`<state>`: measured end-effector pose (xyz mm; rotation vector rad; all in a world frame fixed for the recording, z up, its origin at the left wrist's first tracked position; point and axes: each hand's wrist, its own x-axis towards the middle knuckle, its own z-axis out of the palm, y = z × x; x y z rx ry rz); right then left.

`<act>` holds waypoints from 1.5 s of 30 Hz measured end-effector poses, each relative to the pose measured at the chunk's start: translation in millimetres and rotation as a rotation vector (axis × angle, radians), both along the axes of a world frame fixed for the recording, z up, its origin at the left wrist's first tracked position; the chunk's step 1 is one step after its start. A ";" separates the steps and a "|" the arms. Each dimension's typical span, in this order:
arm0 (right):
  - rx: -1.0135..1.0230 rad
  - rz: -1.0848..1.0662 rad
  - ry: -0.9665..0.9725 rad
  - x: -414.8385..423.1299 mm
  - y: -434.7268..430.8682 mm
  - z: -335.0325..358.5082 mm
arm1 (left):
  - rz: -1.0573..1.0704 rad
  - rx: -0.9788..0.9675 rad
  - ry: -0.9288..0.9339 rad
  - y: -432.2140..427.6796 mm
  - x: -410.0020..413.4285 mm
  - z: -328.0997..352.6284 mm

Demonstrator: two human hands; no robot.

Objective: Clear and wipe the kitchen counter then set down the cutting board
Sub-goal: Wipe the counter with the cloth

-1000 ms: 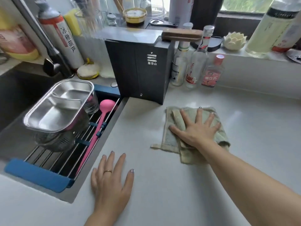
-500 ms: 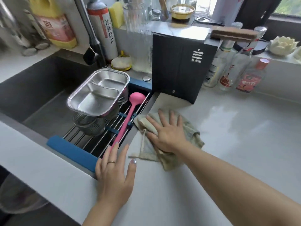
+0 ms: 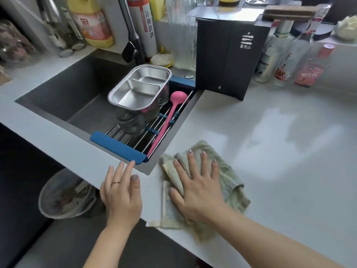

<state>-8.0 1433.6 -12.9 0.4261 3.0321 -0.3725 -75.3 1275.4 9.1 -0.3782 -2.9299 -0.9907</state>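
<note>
A crumpled pale green cloth (image 3: 229,182) lies on the white counter (image 3: 280,151) near its front edge, just right of the sink corner. My right hand (image 3: 197,186) presses flat on the cloth with fingers spread. My left hand (image 3: 121,194) rests flat on the counter's front edge beside the sink, fingers apart, holding nothing, a ring on one finger. No cutting board can be picked out for certain.
A dark sink (image 3: 77,93) holds a roll-up rack (image 3: 119,146) with a steel divided tray (image 3: 141,88) and a pink ladle (image 3: 170,117). A black box (image 3: 228,60) and bottles (image 3: 309,68) stand at the back. A lined waste bin (image 3: 65,196) sits on the floor.
My right hand has dragged the cloth from beside the black box toward the counter's front edge, near the sink corner. My left hand stayed flat at the front edge.
</note>
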 end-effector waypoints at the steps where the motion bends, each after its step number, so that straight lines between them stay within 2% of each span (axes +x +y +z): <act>1: 0.003 -0.001 -0.012 17.4 -7.1 0.5 | -0.005 -0.021 0.004 -1.5 6.4 1.2; 6: 0.035 0.029 -0.031 96.9 -32.6 11.1 | -0.105 -0.162 -0.008 -3.6 60.3 -3.5; 11: 0.066 0.011 -0.051 117.5 -39.8 14.3 | -0.153 -0.203 -0.032 -13.9 93.7 -9.4; 13: 0.041 -0.020 -0.092 106.3 -47.7 16.6 | -0.164 -0.188 -0.012 -24.6 94.7 -8.0; 19: 0.004 0.013 -0.009 29.0 -83.6 2.1 | -0.101 -0.112 0.012 -52.0 64.4 0.4; 25: -0.003 0.055 0.005 -22.7 -94.1 8.4 | -0.221 -0.109 0.008 -60.1 7.3 6.4; 28: -0.042 -0.027 0.019 -12.6 -90.0 7.1 | -0.313 -0.080 0.007 -43.3 -8.9 6.8; 31: -0.044 -0.136 -0.014 6.7 -77.4 7.7 | -0.491 -0.063 -0.009 -12.7 -6.7 6.0; 37: -0.015 -0.328 -0.060 77.2 -35.9 7.0 | -0.814 -0.151 -0.015 38.9 28.9 -6.2; 41: -0.014 -0.489 -0.065 131.9 -13.9 5.6 | -0.907 -0.220 -0.004 56.8 56.2 -12.9; 45: 0.006 -0.671 -0.056 195.3 8.3 3.1 | -0.891 -0.214 -0.004 71.0 86.9 -13.2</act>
